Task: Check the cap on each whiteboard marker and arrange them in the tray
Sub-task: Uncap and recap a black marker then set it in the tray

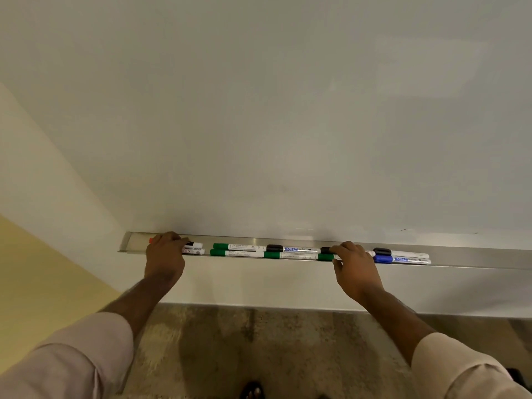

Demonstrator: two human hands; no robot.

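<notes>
A long metal tray (475,256) runs under the whiteboard (273,110). Several markers lie in it in two rows: green-capped ones (239,250), a black-capped one (290,249), and at the right a black-capped one (400,252) above a blue-capped one (401,259). My left hand (164,254) covers two markers at the tray's left end; a red cap (150,240) sticks out past its fingers and white barrels (194,248) show on its right. My right hand (355,266) rests over a black-capped and a green-capped marker (326,257), fingers curled on them.
The tray's left end (126,243) stops near the corner with a cream wall (43,197). Below the board runs a white ledge (259,283), then a speckled floor (259,341). A sandalled foot (252,391) shows at the bottom edge.
</notes>
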